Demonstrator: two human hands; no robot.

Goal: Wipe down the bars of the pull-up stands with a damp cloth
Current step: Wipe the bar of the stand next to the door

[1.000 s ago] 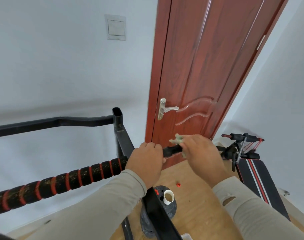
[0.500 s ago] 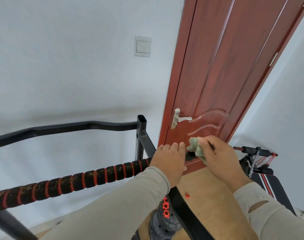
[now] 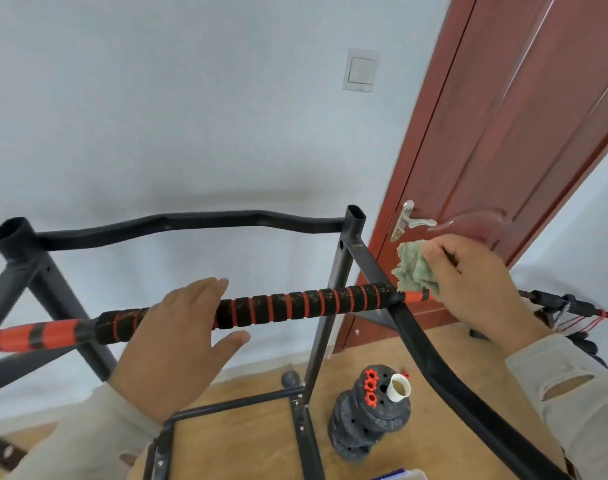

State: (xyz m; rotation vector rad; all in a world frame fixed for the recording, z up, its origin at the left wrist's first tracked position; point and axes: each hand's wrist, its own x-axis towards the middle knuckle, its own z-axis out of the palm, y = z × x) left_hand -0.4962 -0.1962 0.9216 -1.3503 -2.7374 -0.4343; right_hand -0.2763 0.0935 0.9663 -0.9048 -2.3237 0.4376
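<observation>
Head camera view, looking down over a black metal pull-up stand point(image 3: 333, 327) with square-section uprights open at the top. Across the middle runs a round horizontal bar wrapped in rough black foam with thin red rings point(image 3: 295, 304), its surface flecked with brownish specks. The right hand point(image 3: 475, 282) grips a crumpled, fluffy pale-green cloth point(image 3: 413, 268), pressing it onto the smooth red end of that bar, just past where the foam stops. The left hand point(image 3: 178, 344) is spread wide, fingers straight over the bar's left part and thumb below it, not wrapped around it. Both arms wear beige sleeves; the right sleeve has torn slits. Behind, a bent black tube point(image 3: 191, 223) joins the two uprights. Below, on a wooden floor point(image 3: 247, 441), stands a stack of rough black weight plates point(image 3: 365, 427) with red nuts and a small white cup on top. A glossy red-brown door point(image 3: 503, 133) with a metal lever handle point(image 3: 411, 221) stands to the right.
</observation>
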